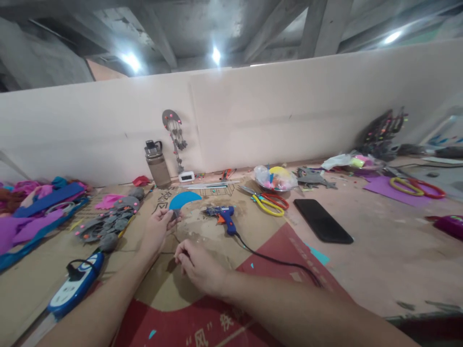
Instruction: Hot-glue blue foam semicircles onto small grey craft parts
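Cardboard sheets [173,284] are spread over the tabletop [383,255] below a pale partition wall. A small grey felt piece [175,215] is pinched in the left hand [157,229]. The right hand [200,270] is closed on a thin dark thread [176,239], just beside it. A blue glue gun [224,215] lies nearby, with scissors [269,202] and a black phone [323,220] farther right.

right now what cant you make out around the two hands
Head view, all of it:
- Small grey piece pinched in the left hand: too small, fingers cover most of it.
- Right hand fingertips: curled under, whether they hold the thin dark thread is unclear.
- Glue gun nozzle: blurred.
- Power strip: lower end cut off by the left forearm.
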`<state>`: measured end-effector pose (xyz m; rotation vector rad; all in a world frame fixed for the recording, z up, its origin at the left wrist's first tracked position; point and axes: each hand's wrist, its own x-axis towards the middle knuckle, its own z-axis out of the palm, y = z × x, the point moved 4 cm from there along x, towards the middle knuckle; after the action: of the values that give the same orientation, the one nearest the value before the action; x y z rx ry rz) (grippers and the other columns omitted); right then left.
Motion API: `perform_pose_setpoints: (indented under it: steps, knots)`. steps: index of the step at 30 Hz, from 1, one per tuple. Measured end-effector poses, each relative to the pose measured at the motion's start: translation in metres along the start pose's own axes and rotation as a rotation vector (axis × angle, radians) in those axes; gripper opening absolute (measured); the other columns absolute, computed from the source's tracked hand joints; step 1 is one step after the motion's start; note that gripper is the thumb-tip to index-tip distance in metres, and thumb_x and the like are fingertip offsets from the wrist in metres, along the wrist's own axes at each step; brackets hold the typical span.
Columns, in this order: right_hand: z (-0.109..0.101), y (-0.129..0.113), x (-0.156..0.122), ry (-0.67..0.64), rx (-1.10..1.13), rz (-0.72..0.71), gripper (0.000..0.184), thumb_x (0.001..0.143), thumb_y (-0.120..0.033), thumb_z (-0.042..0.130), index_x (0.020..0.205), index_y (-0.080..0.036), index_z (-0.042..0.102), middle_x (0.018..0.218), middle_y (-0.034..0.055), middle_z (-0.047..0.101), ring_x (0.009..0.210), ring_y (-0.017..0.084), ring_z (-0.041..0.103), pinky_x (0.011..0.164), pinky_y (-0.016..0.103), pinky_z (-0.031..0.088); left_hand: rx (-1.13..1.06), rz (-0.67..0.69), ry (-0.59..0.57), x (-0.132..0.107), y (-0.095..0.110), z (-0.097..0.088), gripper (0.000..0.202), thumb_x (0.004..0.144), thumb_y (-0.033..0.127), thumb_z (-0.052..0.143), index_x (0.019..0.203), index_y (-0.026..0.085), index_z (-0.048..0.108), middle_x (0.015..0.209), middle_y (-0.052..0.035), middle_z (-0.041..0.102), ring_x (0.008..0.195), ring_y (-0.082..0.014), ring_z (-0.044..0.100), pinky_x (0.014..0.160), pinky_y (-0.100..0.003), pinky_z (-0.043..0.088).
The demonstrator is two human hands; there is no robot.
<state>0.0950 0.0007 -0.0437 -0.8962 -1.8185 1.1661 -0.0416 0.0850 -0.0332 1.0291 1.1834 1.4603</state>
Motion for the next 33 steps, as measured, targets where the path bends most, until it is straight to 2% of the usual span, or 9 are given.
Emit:
perform_pose_setpoints:
  steps: [6,9,13,15,18,22,26,30,33]
  knots:
    - [-0.003,-0.003,-0.002,0.003,-0.022,-0.043,0.023,0.072,0.001,0.038,0.069,-0.019,0.05,0.063,-0.0044,0.045,0.062,0.009,0.043,0.059,0.021,0.033,-0.024,0.025,-0.039,-0.002,0.003,0.0,0.011,0.075,0.023,0.066,0.076,0.016,0.058,0.077,-0.0038,0.071,0.071,-0.0138,0.069,0.076,-0.026,0.054]
    - [-0.004,-0.005,-0.005,0.017,-0.015,-0.049,0.022,0.078,-0.003,0.038,0.079,-0.019,0.054,0.066,-0.0042,0.046,0.062,0.009,0.042,0.059,0.021,0.033,-0.039,0.011,-0.027,-0.003,0.004,0.0,0.009,0.077,0.022,0.063,0.075,0.017,0.057,0.076,-0.0039,0.071,0.074,-0.0142,0.069,0.076,-0.026,0.054]
    - [-0.002,-0.01,-0.008,-0.028,-0.082,-0.087,0.019,0.09,-0.018,0.037,0.093,-0.019,0.056,0.066,-0.0036,0.047,0.061,0.01,0.044,0.059,0.021,0.035,-0.068,0.011,-0.006,-0.002,0.005,-0.002,0.009,0.077,0.021,0.063,0.075,0.016,0.057,0.074,-0.0032,0.07,0.071,-0.013,0.068,0.077,-0.025,0.053]
    - [-0.001,-0.013,-0.009,-0.048,-0.152,-0.121,0.018,0.091,-0.022,0.039,0.089,-0.019,0.057,0.066,-0.0028,0.049,0.062,0.01,0.045,0.06,0.021,0.035,-0.071,0.013,-0.006,-0.001,0.005,-0.003,0.01,0.077,0.023,0.063,0.076,0.016,0.056,0.075,-0.0032,0.07,0.068,-0.0121,0.067,0.077,-0.025,0.053]
    - [-0.002,-0.015,-0.009,-0.039,-0.254,-0.168,0.015,0.086,-0.018,0.043,0.079,-0.019,0.056,0.068,-0.002,0.052,0.065,0.01,0.047,0.061,0.021,0.034,-0.074,0.011,-0.006,0.001,0.004,-0.004,0.011,0.077,0.023,0.063,0.078,0.015,0.055,0.08,-0.0046,0.071,0.07,-0.0119,0.068,0.076,-0.024,0.052]
    - [-0.002,-0.009,-0.008,-0.023,-0.313,-0.138,0.014,0.074,-0.006,0.044,0.069,-0.019,0.049,0.06,-0.0051,0.045,0.055,0.008,0.04,0.053,0.02,0.027,-0.073,0.016,-0.004,-0.001,0.005,-0.003,0.013,0.076,0.023,0.065,0.077,0.015,0.055,0.08,-0.0049,0.071,0.074,-0.0126,0.068,0.078,-0.025,0.052]
    - [0.001,-0.009,-0.006,-0.064,-0.39,-0.145,0.016,0.074,-0.008,0.048,0.062,-0.019,0.043,0.057,-0.006,0.041,0.052,0.008,0.034,0.051,0.022,0.022,-0.069,-0.005,-0.02,0.001,0.003,-0.003,0.011,0.075,0.023,0.065,0.076,0.017,0.056,0.075,-0.0027,0.07,0.067,-0.0115,0.066,0.077,-0.026,0.053]
    - [0.0,-0.016,-0.006,-0.075,-0.444,-0.177,0.017,0.089,-0.024,0.046,0.073,-0.019,0.05,0.066,-0.0027,0.049,0.06,0.01,0.039,0.055,0.022,0.027,-0.066,0.02,0.002,0.005,0.002,-0.005,0.01,0.077,0.024,0.064,0.077,0.016,0.058,0.082,-0.0049,0.071,0.075,-0.0141,0.068,0.078,-0.027,0.053]
    - [-0.001,-0.016,-0.007,-0.068,-0.391,-0.128,0.012,0.091,-0.024,0.043,0.088,-0.018,0.053,0.079,0.0007,0.057,0.069,0.011,0.047,0.059,0.022,0.032,-0.064,-0.002,0.019,0.006,0.001,-0.005,0.009,0.077,0.022,0.064,0.075,0.016,0.058,0.08,-0.0051,0.071,0.076,-0.0149,0.069,0.076,-0.027,0.054]
